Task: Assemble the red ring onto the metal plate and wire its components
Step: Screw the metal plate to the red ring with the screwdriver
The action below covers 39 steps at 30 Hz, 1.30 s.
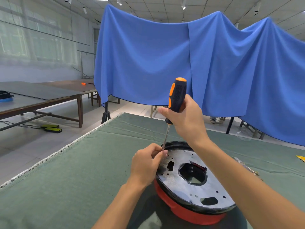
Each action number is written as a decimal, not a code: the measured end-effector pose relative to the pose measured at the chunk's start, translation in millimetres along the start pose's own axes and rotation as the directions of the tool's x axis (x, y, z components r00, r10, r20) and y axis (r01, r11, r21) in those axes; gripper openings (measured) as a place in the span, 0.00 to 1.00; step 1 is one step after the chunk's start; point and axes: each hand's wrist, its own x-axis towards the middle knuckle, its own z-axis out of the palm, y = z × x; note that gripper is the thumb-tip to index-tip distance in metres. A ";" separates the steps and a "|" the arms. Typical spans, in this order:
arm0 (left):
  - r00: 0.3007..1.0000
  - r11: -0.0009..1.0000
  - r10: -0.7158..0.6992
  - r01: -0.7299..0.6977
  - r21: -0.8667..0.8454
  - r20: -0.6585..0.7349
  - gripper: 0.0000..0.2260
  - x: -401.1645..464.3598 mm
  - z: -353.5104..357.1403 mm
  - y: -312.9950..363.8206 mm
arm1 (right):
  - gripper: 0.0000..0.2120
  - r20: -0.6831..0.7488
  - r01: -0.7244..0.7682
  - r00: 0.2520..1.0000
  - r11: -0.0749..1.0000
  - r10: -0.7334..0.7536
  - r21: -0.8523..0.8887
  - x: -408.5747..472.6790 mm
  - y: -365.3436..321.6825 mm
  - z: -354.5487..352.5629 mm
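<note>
1. You are working at a table (82,162) covered with a green cloth (102,187). It fills the bottom half of the picture.
2. The cloth has a rough white edge (54,154) that runs from the lower left up to the middle.
3. A round thing sits on the cloth at the lower right. Its bottom part is the red ring (186,212). The metal plate (186,184), full of holes, lies on top of it.
4. A long thin strip (244,165) lies on the cloth at the right, beside your arm. You cannot tell what it is.
5. A small yellow thing (301,158) lies at the far right edge of the cloth.
</note>
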 end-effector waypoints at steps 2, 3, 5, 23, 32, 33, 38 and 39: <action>1.000 0.999 0.026 -0.026 0.022 0.010 0.09 0.1 -1.4 -0.2 | 0.16 -0.001 0.002 1.000 1.000 -0.002 -0.030 -2.5 -1.4 -0.2; 0.999 0.997 0.046 -0.047 0.055 0.022 0.10 0.2 -2.2 -0.1 | 0.15 0.023 0.007 1.000 1.000 -0.007 -0.022 -2.6 -1.7 -0.8; 0.996 0.991 0.077 -0.083 0.103 0.054 0.11 0.3 -3.7 0.8 | 0.10 0.093 -0.021 0.996 0.998 0.016 0.060 -1.1 -5.3 -4.1; 0.994 0.983 0.109 -0.108 0.149 0.001 0.06 -0.5 -8.6 6.6 | 0.10 0.185 -0.079 0.981 0.992 0.060 0.100 4.6 -6.4 -14.5; 0.998 0.975 0.062 -0.060 0.213 0.001 0.05 -2.8 -4.4 6.2 | 0.14 0.075 0.014 0.997 1.000 -0.013 -0.019 3.6 -5.6 -16.2; 0.999 0.978 0.053 -0.050 0.202 -0.009 0.05 -2.9 -3.6 6.2 | 0.17 0.043 0.010 0.999 0.999 -0.008 -0.036 2.8 -5.5 -15.6; 0.996 0.976 0.083 -0.072 0.207 -0.045 0.09 -3.2 -3.0 5.6 | 0.15 0.117 -0.042 0.992 0.999 0.038 0.029 2.4 -6.4 -11.1; 0.996 0.977 0.077 -0.068 0.204 -0.037 0.10 -2.5 -3.7 5.5 | 0.12 0.159 -0.054 0.986 0.997 0.044 0.058 4.1 -6.9 -11.1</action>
